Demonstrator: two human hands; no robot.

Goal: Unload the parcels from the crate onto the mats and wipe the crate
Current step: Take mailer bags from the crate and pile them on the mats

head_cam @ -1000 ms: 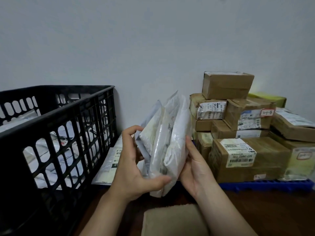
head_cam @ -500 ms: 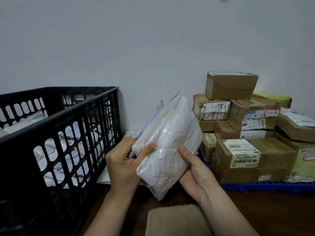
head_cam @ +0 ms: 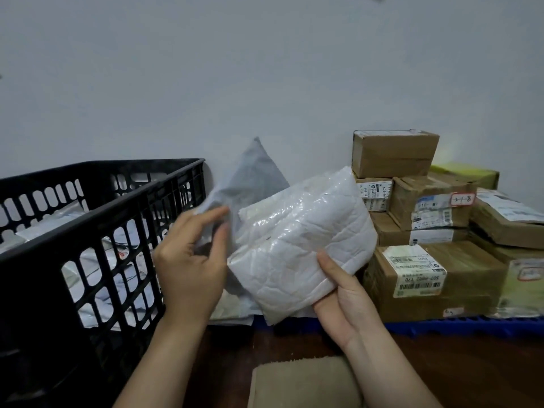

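crate (head_cam: 97,184): black with holes, far left. More parcels (head_cam: 97,260) show inside it, so it is not empty yet.
left hand (head_cam: 191,269): just right of the crate. Its thumb and fingers pinch the low edge of the grey bag. It is blurry here.
grey bag (head_cam: 253,178): stands up behind the white parcel, its tip near the wall.
white parcel (head_cam: 300,248): soft and padded, held up in the air in the middle. Its long side leans, low on the left and high on the right.
right hand (head_cam: 341,301): holds the white parcel from below, thumb on the front, the other fingers hidden behind it.
blue mat (head_cam: 441,322): lies below the white parcel and off to the right. The right hand is the nearer one to it.
boxes (head_cam: 426,275): brown, piled on the blue mat, far right, close to the white parcel.
next move, I think: the white parcel goes down onto the blue mat, in the gap between the crate and the boxes. The lean should be laid flat first.
cloth (head_cam: 303,381): tan, at the bottom, not touched by either hand.
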